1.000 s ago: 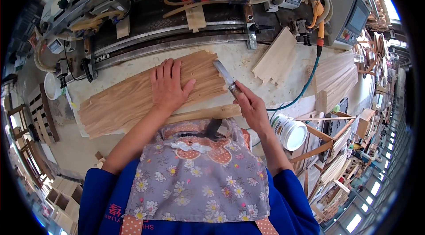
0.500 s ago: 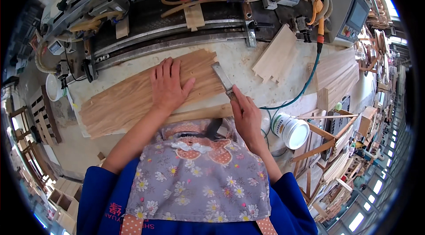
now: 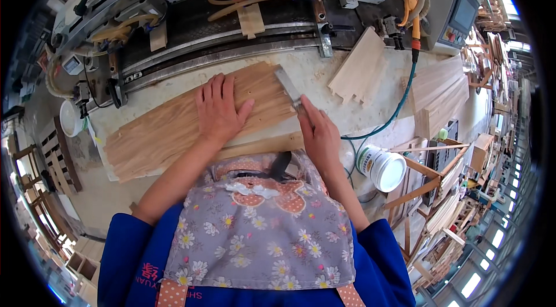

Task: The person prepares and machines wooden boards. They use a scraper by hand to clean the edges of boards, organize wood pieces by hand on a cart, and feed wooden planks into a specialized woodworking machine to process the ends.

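Observation:
A long brown wooden board (image 3: 153, 124) lies slantwise on the pale worktop (image 3: 301, 70) before me. My left hand (image 3: 222, 107) rests flat on it, fingers spread, holding nothing. My right hand (image 3: 319, 133) grips a flat metal file (image 3: 286, 84) by its near end. Its grey blade lies along the board's right end, where the edge is jagged. My fingers hide most of the handle. Closer to my apron, a narrow wooden strip (image 3: 263, 146) runs beside the board.
Behind the worktop stands a machine with a metal rail (image 3: 220, 41), hoses and clamps. Pale notched boards (image 3: 362, 67) lie to the right, near a teal hose (image 3: 399, 107). A white bucket (image 3: 387, 171) and wooden frames (image 3: 425, 182) stand at the lower right.
My right hand has moved slightly up and left with the file, whose blade now sits closer along the board's end. My left hand stays on the board.

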